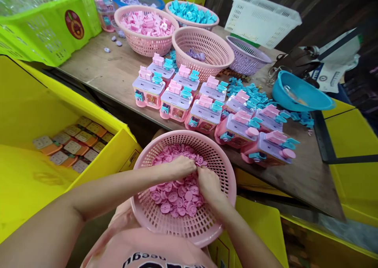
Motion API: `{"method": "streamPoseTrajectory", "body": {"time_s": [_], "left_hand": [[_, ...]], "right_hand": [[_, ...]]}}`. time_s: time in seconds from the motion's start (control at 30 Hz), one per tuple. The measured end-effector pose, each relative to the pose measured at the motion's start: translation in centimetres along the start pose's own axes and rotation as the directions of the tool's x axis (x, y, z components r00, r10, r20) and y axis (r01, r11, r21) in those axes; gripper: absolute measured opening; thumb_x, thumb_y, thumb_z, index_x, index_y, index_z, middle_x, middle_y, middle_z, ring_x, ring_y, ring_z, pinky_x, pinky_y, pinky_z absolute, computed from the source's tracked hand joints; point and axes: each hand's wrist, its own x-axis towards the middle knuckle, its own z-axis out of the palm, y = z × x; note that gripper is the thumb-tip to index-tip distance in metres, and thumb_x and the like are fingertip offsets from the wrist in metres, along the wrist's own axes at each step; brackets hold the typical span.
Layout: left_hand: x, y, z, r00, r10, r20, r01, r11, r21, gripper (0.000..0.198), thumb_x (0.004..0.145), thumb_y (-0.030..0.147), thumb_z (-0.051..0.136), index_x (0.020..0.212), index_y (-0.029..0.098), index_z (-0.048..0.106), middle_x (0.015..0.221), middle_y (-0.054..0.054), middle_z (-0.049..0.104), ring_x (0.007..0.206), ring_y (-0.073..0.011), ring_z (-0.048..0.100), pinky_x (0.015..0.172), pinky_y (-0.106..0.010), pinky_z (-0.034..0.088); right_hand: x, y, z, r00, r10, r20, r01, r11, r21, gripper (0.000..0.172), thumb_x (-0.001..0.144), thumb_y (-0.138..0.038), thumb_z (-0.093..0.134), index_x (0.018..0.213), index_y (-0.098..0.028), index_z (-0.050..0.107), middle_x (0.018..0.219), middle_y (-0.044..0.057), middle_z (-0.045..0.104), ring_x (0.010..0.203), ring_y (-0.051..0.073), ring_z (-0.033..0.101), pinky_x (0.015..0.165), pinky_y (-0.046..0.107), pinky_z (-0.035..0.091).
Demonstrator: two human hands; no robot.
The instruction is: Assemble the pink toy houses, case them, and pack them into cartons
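Observation:
A pink plastic basket (227, 181) rests on my lap, with many small round pink plastic pieces (177, 197) heaped in it. My left hand (183, 168) is over the heap, its fingers curled closed. Close against it, my right hand (209, 183) is also closed, fingertips meeting those of the left. Whatever is between the fingers is hidden. Beyond the basket, several pink and lilac toy machines (204, 116) stand in rows along the table edge. Two nearest the right carry a round pink piece (287, 153) on top.
On the table (94, 71) are a basket of pink parts (147, 43), a basket of blue parts (195, 24), loose blue parts (251, 95) and a blue basin (304, 95). A yellow carton (118, 142) with orange-and-grey items stands left; a green crate (56, 28) is behind it.

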Motion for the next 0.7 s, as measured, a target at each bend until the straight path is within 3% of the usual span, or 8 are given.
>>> {"method": "streamPoseTrajectory", "body": {"time_s": [0.07,0.13,0.27,0.43,0.57,0.7], "left_hand": [[0.1,-0.1,-0.6,1.0,-0.004,0.005,0.004,1.0,0.015,0.015,0.072,0.0,0.055,0.077,0.011,0.064,0.081,-0.012,0.065,0.076,-0.0225,0.061,0.064,-0.027,0.044],[-0.2,-0.2,-0.9,1.0,-0.016,0.004,0.016,1.0,0.018,0.019,0.074,0.001,0.05,0.079,0.011,0.065,0.082,-0.013,0.065,0.077,-0.0226,0.061,0.064,-0.027,0.044],[-0.4,0.4,-0.3,0.999,-0.028,0.016,0.029,0.999,-0.029,0.016,0.074,0.008,0.054,0.08,0.015,0.067,0.082,-0.01,0.067,0.08,-0.0218,0.062,0.066,-0.027,0.045],[0.6,1.9,2.0,0.989,-0.15,0.016,0.151,0.985,-0.082,0.017,0.073,0.01,0.052,0.078,0.012,0.068,0.079,-0.013,0.067,0.077,-0.0242,0.063,0.065,-0.029,0.047],[1.4,2.8,3.0,0.977,-0.211,0.026,0.212,0.969,-0.123,0.015,0.071,0.011,0.054,0.076,0.009,0.068,0.073,-0.016,0.067,0.075,-0.029,0.063,0.064,-0.034,0.047],[1.3,3.4,2.6,0.977,-0.21,0.035,0.213,0.959,-0.187,0.011,0.069,0.011,0.057,0.07,0.01,0.067,0.07,-0.014,0.066,0.071,-0.0272,0.063,0.062,-0.032,0.045]], "right_hand": [[-0.3,1.2,-0.7,0.999,0.006,-0.044,-0.003,0.998,0.057,0.016,0.079,-0.01,0.047,0.078,-0.016,0.061,0.084,0.01,0.064,0.064,0.017,0.061,0.055,0.025,0.039],[-0.9,2.5,-1.4,0.992,0.019,-0.128,0.007,0.98,0.2,0.01,0.075,-0.014,0.05,0.069,-0.017,0.057,0.074,0.005,0.061,0.061,0.015,0.057,0.054,0.024,0.038],[-2.1,4.0,-2.6,0.964,0.107,-0.243,0.035,0.856,0.515,0.011,0.07,-0.023,0.048,0.06,-0.019,0.049,0.05,-0.004,0.046,0.047,0.01,0.042,0.048,0.021,0.033],[-2.9,4.0,-3.8,0.927,0.188,-0.325,0.04,0.81,0.585,0.027,0.071,-0.033,0.046,0.05,-0.021,0.035,0.044,-0.006,0.034,0.042,0.008,0.033,0.043,0.021,0.027],[-2.9,3.8,-3.8,0.942,0.162,-0.294,0.063,0.774,0.63,0.026,0.072,-0.034,0.048,0.053,-0.021,0.036,0.046,-0.006,0.035,0.043,0.008,0.035,0.043,0.021,0.029],[-2.9,3.8,-3.4,0.971,0.159,-0.177,0.045,0.607,0.793,0.024,0.072,-0.042,0.057,0.067,-0.021,0.047,0.055,-0.004,0.048,0.047,0.011,0.046,0.045,0.022,0.039]]}}
